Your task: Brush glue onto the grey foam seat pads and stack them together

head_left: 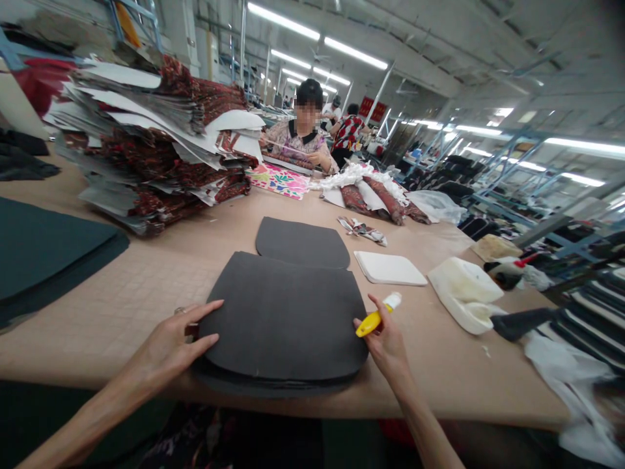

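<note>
A stack of dark grey panels (283, 319) with rounded corners lies in front of me at the table's near edge. My left hand (170, 339) touches the stack's left edge, thumb and forefinger spread apart on the top panel; its other fingers are partly hidden. In my right hand (385, 339) is a yellow-handled brush (374, 322), its white tip pointing up and to the right. Fingertips of that hand also meet the stack's right edge. Just beyond the stack lies another dark grey panel (303, 243), partly covered by it.
White rectangular pieces (389, 268) and a cut-open white plastic jug (466, 293) are on the right. A tall pile of patterned fabric and white sheets (166, 140) stands at the back left. Dark green sheets (53, 251) lie far left. Across the table sits a co-worker (305, 133).
</note>
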`<action>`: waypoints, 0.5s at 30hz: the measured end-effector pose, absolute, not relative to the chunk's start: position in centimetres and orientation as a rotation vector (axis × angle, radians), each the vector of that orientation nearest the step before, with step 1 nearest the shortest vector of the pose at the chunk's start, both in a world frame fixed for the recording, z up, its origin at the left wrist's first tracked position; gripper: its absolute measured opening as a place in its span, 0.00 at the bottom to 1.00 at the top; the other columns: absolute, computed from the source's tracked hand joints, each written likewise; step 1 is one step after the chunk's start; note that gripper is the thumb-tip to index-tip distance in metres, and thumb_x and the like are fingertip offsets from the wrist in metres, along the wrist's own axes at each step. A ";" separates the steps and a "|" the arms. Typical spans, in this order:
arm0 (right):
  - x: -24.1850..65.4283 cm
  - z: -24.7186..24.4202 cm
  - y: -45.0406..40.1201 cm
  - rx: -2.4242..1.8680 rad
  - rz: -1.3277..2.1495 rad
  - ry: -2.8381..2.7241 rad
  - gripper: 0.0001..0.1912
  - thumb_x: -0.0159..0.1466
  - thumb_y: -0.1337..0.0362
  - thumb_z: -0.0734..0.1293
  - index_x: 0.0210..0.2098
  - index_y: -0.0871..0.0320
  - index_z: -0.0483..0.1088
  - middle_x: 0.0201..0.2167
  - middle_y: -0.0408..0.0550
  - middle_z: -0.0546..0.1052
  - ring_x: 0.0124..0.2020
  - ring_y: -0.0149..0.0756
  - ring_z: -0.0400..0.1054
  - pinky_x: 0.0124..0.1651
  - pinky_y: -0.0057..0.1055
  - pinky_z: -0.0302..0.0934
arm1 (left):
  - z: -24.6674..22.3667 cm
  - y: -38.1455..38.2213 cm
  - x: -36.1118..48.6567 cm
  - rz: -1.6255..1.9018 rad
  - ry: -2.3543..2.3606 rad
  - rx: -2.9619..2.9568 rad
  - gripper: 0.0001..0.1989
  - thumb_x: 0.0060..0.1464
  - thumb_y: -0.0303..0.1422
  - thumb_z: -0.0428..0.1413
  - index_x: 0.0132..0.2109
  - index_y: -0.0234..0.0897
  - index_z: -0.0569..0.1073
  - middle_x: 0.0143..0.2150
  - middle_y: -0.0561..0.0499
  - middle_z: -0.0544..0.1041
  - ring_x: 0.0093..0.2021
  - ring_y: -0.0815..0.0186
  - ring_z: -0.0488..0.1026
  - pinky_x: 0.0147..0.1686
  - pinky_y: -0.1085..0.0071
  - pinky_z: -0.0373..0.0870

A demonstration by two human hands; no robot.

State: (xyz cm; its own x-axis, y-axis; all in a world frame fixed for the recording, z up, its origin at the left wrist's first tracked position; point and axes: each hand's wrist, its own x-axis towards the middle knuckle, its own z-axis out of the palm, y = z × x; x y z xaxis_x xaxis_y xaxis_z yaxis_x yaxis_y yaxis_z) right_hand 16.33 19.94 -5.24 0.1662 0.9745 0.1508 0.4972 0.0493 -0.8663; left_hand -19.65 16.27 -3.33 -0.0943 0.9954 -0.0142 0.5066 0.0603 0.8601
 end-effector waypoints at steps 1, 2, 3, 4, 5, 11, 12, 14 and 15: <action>16.4 -5.3 20.0 -1.594 0.679 -1.468 0.30 0.52 0.57 0.67 0.53 0.59 0.61 0.22 0.39 0.64 0.23 0.33 0.60 0.28 0.29 0.57 | -3.6 16.3 -19.7 0.943 1.679 1.519 0.27 0.37 0.43 0.58 0.48 0.42 0.74 0.45 0.47 0.75 0.44 0.54 0.71 0.41 0.66 0.72; 16.4 -5.4 20.0 -1.614 0.663 -1.484 0.30 0.53 0.58 0.66 0.53 0.59 0.61 0.22 0.39 0.64 0.23 0.33 0.60 0.28 0.29 0.57 | -3.9 16.3 -19.8 0.949 1.674 1.520 0.27 0.37 0.43 0.58 0.48 0.42 0.74 0.45 0.47 0.75 0.43 0.55 0.71 0.40 0.66 0.72; 16.4 -5.4 20.1 -1.631 0.646 -1.499 0.29 0.53 0.59 0.66 0.53 0.58 0.61 0.22 0.39 0.63 0.23 0.33 0.60 0.28 0.29 0.56 | -4.1 16.3 -19.9 0.955 1.669 1.521 0.27 0.37 0.42 0.58 0.48 0.42 0.73 0.45 0.47 0.75 0.43 0.55 0.71 0.40 0.66 0.72; 16.4 -5.4 20.1 -1.642 0.631 -1.515 0.29 0.53 0.59 0.65 0.53 0.59 0.61 0.22 0.39 0.63 0.22 0.33 0.59 0.28 0.29 0.56 | -4.2 16.3 -19.9 0.959 1.664 1.520 0.27 0.38 0.42 0.58 0.48 0.42 0.73 0.44 0.47 0.75 0.43 0.54 0.71 0.40 0.66 0.72; 16.3 -5.4 20.1 -1.650 0.619 -1.531 0.29 0.54 0.60 0.65 0.54 0.59 0.61 0.21 0.39 0.63 0.22 0.33 0.59 0.28 0.29 0.55 | -4.3 16.3 -19.9 0.964 1.663 1.521 0.26 0.38 0.42 0.58 0.48 0.43 0.73 0.44 0.47 0.75 0.44 0.54 0.71 0.40 0.66 0.72; 16.3 -5.5 20.0 -1.648 0.610 -1.568 0.30 0.54 0.60 0.64 0.56 0.60 0.59 0.22 0.40 0.64 0.23 0.34 0.60 0.27 0.29 0.55 | -3.8 16.3 -19.7 0.906 1.687 1.553 0.27 0.36 0.42 0.58 0.48 0.39 0.74 0.45 0.45 0.75 0.45 0.51 0.70 0.45 0.61 0.70; 16.3 -5.5 20.0 -1.644 0.605 -1.575 0.30 0.55 0.60 0.64 0.56 0.60 0.59 0.22 0.41 0.65 0.23 0.34 0.60 0.27 0.28 0.55 | -3.8 16.3 -19.7 0.891 1.695 1.553 0.28 0.36 0.42 0.57 0.48 0.38 0.73 0.45 0.44 0.74 0.45 0.51 0.70 0.45 0.61 0.69; 16.2 -5.5 20.0 -1.640 0.578 -1.595 0.30 0.55 0.60 0.63 0.56 0.59 0.59 0.22 0.41 0.65 0.22 0.34 0.60 0.26 0.28 0.55 | -3.7 16.3 -19.7 0.867 1.700 1.555 0.29 0.36 0.43 0.57 0.49 0.36 0.73 0.45 0.43 0.74 0.45 0.51 0.70 0.46 0.61 0.69; 16.2 -5.5 20.0 -1.641 0.557 -1.605 0.29 0.55 0.60 0.63 0.56 0.59 0.59 0.22 0.41 0.65 0.22 0.34 0.60 0.26 0.28 0.55 | -3.7 16.3 -19.7 0.855 1.699 1.564 0.29 0.37 0.43 0.56 0.49 0.37 0.73 0.45 0.43 0.74 0.45 0.51 0.71 0.45 0.60 0.69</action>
